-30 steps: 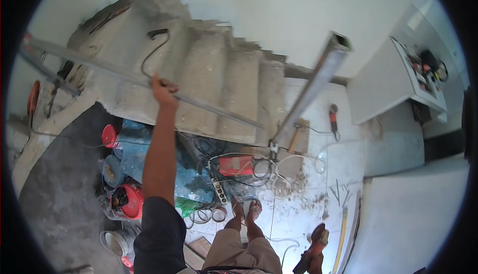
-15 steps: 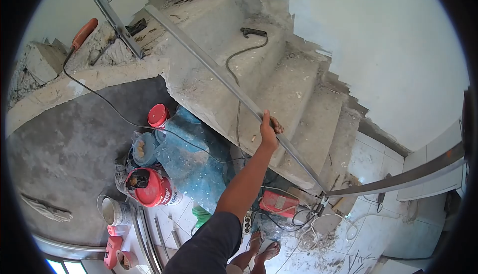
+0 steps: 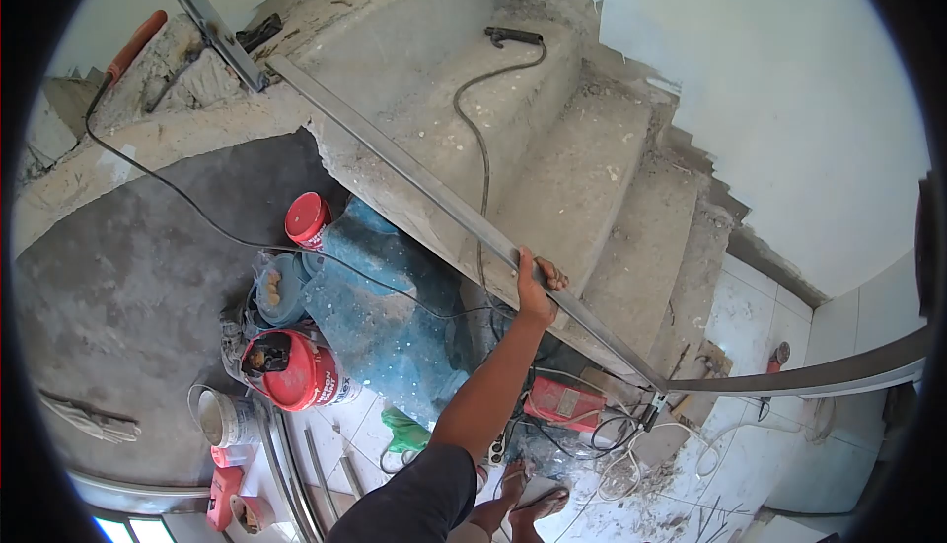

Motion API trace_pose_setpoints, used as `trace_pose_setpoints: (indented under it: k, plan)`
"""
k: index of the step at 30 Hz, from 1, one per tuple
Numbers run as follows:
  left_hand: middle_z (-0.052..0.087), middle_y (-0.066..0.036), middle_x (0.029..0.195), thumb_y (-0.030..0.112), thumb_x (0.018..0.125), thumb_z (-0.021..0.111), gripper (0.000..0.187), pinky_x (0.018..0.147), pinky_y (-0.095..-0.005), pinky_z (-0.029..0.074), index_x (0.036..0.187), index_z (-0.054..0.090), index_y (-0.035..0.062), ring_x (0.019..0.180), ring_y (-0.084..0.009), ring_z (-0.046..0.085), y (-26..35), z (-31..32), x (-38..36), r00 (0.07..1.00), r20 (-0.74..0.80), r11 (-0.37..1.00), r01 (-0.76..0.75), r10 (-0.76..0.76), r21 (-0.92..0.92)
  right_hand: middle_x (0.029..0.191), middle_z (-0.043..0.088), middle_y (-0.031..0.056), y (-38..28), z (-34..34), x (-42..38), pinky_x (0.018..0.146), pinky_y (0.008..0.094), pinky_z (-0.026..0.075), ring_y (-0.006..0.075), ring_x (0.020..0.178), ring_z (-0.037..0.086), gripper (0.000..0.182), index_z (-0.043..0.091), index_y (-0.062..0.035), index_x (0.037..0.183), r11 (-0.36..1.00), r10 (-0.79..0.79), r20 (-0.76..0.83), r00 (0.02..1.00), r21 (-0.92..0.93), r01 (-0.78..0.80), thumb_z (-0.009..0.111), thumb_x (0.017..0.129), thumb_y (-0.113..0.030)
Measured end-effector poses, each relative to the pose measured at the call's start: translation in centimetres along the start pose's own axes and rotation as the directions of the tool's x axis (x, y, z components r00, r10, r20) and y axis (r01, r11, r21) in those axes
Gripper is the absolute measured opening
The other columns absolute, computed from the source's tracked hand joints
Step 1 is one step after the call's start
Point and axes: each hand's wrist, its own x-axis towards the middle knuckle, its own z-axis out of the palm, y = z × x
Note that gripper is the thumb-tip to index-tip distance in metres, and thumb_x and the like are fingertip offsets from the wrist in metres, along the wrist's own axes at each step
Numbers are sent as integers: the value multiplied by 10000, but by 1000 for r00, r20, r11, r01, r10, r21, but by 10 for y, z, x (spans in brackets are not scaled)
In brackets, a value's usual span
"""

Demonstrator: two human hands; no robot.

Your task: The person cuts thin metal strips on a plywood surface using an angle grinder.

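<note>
My left hand (image 3: 538, 291) is closed around a long grey metal tube (image 3: 414, 174), thumb along its near side and fingers curled over the far side. The tube slants along the edge of the bare concrete stairs (image 3: 562, 188). Its upper end lies near the foot of an upright metal post (image 3: 222, 40). The lower end meets a curved metal rail (image 3: 799, 373), with a clamp (image 3: 653, 410) just below the joint. My right hand is out of view. An electrode holder (image 3: 515, 37) on a cable rests on a step above the tube.
A red-handled tool (image 3: 136, 47) trails a cable across the left. Red paint buckets (image 3: 301, 375) and a blue sheet (image 3: 380, 316) lie under the stairs. A red box (image 3: 564, 403) with tangled cables sits by my feet. Metal lengths (image 3: 286, 469) and a glove (image 3: 94, 418) are at lower left.
The tube's upper end has come down and left, closer to the post's foot. My left hand, still gripping it, appears slightly lower. The whole view has shifted a little.
</note>
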Motion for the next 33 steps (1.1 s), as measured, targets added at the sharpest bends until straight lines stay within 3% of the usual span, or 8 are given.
trace_pose_setpoints:
  k: [9, 14, 19, 21, 26, 27, 29, 33]
  plan:
    - [369, 4, 546, 749, 970, 439, 692, 638, -347, 391, 644, 453, 138, 540, -165, 392, -12, -28, 10, 993, 117, 1000, -27, 26, 2, 1022, 633, 137, 23, 24, 77, 750, 349, 546, 237, 843, 626, 493, 568, -6, 1222, 981, -67, -37, 997, 182, 72, 684, 940, -393]
    - [340, 26, 519, 747, 948, 494, 666, 587, -339, 391, 640, 446, 158, 491, -152, 382, -15, -33, 14, 968, 249, 999, -5, 16, -44, 967, 641, 129, 67, 27, 61, 712, 341, 548, 229, 796, 626, 501, 586, 3, 1180, 946, -95, -192, 977, 287, 148, 717, 918, -403]
    - [333, 53, 520, 667, 946, 585, 586, 565, -308, 378, 648, 430, 187, 464, -121, 364, -15, -34, 16, 964, 250, 996, -91, 85, 12, 922, 647, 123, 95, 54, 102, 682, 334, 549, 222, 758, 626, 509, 600, 10, 1147, 886, -191, -270, 944, 366, 284, 744, 900, -411]
    - [336, 57, 520, 656, 947, 591, 576, 556, -307, 374, 651, 432, 188, 460, -119, 360, -19, -34, 21, 955, 278, 995, -101, 99, -7, 899, 647, 128, 91, 75, 113, 644, 324, 536, 221, 753, 629, 481, 605, 17, 1126, 720, -341, -309, 888, 521, 458, 736, 883, -377]
    - [337, 63, 519, 638, 946, 609, 561, 520, -312, 363, 659, 429, 191, 446, -121, 355, -18, -33, 28, 954, 283, 995, -89, 100, -54, 921, 649, 133, 127, 99, 125, 672, 318, 533, 247, 776, 633, 542, 609, 30, 1097, 729, -248, -329, 911, 557, 399, 729, 866, -446]
    - [337, 63, 519, 638, 946, 609, 561, 520, -312, 363, 659, 429, 191, 446, -121, 355, -16, -28, 33, 951, 293, 994, -87, 104, -69, 925, 652, 136, 174, 81, 144, 678, 330, 538, 252, 782, 636, 554, 606, 41, 1116, 689, -244, -262, 933, 631, 358, 712, 877, -447]
    - [329, 64, 516, 646, 942, 609, 565, 517, -309, 361, 658, 427, 193, 443, -121, 356, -12, -25, 39, 970, 221, 993, -90, 106, -79, 928, 652, 137, 181, 87, 139, 686, 330, 541, 250, 789, 638, 545, 598, 47, 1148, 666, -204, -300, 932, 655, 357, 690, 906, -434]
    - [326, 64, 514, 648, 939, 610, 560, 510, -306, 356, 664, 430, 194, 443, -117, 355, -20, -32, 54, 947, 304, 992, -71, 100, -106, 950, 667, 129, 197, 90, 139, 721, 325, 552, 252, 819, 651, 487, 613, 30, 1149, 598, -299, -218, 929, 715, 361, 637, 961, -419]
